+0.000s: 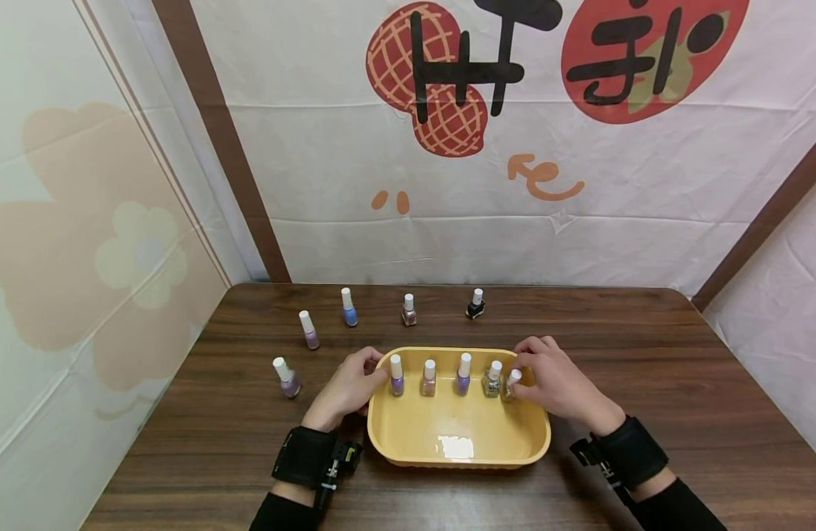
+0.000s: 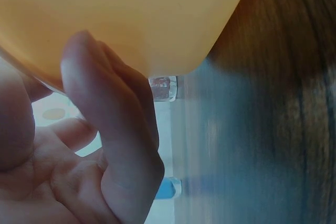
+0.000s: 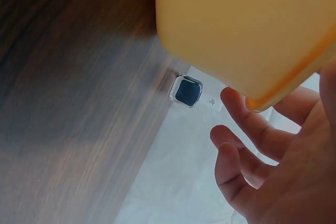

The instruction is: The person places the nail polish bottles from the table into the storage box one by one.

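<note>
A yellow plastic tray (image 1: 457,431) holds a row of nail polish bottles along its far side: purple (image 1: 397,376), pinkish (image 1: 429,379), another purple (image 1: 464,375) and two glittery ones at the right. My left hand (image 1: 352,385) grips the tray's left rim, thumb on top and fingers (image 2: 113,108) curled against the outer wall. At the far right corner my right hand (image 1: 559,382) holds the rim. Its thumb reaches inside, right beside the rightmost bottle (image 1: 510,386), partly covering it. The other right fingers (image 3: 257,127) sit outside the wall.
Behind the tray stand a blue bottle (image 1: 350,310), a brownish one (image 1: 409,310) and a black one (image 1: 475,304). Two purple bottles, one farther (image 1: 309,330) and one nearer (image 1: 286,377), stand left on the wooden table (image 1: 667,435). A printed cloth (image 1: 315,147) hangs at the back.
</note>
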The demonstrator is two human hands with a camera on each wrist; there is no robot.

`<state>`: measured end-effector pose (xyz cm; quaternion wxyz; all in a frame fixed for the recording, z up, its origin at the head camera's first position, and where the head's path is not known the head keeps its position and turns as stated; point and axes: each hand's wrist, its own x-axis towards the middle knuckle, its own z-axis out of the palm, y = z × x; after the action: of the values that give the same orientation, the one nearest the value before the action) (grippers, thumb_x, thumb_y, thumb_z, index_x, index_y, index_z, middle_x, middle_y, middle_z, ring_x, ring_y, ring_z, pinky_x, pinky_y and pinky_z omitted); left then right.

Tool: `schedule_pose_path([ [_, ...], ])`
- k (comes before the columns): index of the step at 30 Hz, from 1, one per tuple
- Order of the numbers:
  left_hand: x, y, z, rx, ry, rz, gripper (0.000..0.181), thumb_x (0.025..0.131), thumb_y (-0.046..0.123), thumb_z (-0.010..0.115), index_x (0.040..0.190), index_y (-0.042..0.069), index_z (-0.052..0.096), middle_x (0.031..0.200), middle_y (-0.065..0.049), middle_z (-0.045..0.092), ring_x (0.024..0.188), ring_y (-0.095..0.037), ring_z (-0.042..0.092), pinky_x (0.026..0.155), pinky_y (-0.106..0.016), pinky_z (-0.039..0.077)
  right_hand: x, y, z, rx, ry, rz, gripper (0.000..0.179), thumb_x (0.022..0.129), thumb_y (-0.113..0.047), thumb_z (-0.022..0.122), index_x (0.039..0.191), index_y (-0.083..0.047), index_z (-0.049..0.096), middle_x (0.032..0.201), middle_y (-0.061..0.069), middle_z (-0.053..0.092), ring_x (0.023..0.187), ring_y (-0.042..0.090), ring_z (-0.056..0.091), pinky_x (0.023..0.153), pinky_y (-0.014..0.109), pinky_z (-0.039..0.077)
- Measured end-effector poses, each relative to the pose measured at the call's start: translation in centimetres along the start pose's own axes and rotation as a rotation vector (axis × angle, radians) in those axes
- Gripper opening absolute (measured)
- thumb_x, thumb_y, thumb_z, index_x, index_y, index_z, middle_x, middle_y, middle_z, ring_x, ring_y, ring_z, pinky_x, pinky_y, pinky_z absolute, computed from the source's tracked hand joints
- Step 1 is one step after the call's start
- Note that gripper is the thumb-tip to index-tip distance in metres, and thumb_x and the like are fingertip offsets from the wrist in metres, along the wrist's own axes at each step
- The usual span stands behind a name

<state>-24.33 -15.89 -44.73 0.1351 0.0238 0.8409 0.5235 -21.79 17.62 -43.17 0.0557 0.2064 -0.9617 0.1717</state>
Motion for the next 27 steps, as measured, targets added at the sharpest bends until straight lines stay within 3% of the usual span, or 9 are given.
schedule_pose_path([
  [17,-0.2,0.0,-0.1,0.003,-0.015,-0.004,0.018,0.094,0.016,0.054,0.109,0.008,0.059,0.090,-0.013,0.064,0.051,-0.016,0.057,0.039,-0.026,0.045,1.0,-1.3,-0.4,-0.002,0.027,-0.031,0.013,0.082,-0.030,0.074,0.089,-0.019,0.071,0.114,0.006,0.059,0.103,0.024,0.046,0.085,0.043,0.040],
  [27,0.0,-0.1,-0.1,0.004,-0.019,-0.001,0.016,0.093,0.016,0.053,0.106,0.008,0.059,0.090,-0.012,0.063,0.055,-0.018,0.061,0.040,-0.028,0.049,1.8,-2.2,-0.3,-0.041,0.032,-0.024,0.011,0.084,-0.029,0.074,0.085,-0.019,0.070,0.115,0.006,0.058,0.108,0.026,0.046,0.086,0.044,0.038],
])
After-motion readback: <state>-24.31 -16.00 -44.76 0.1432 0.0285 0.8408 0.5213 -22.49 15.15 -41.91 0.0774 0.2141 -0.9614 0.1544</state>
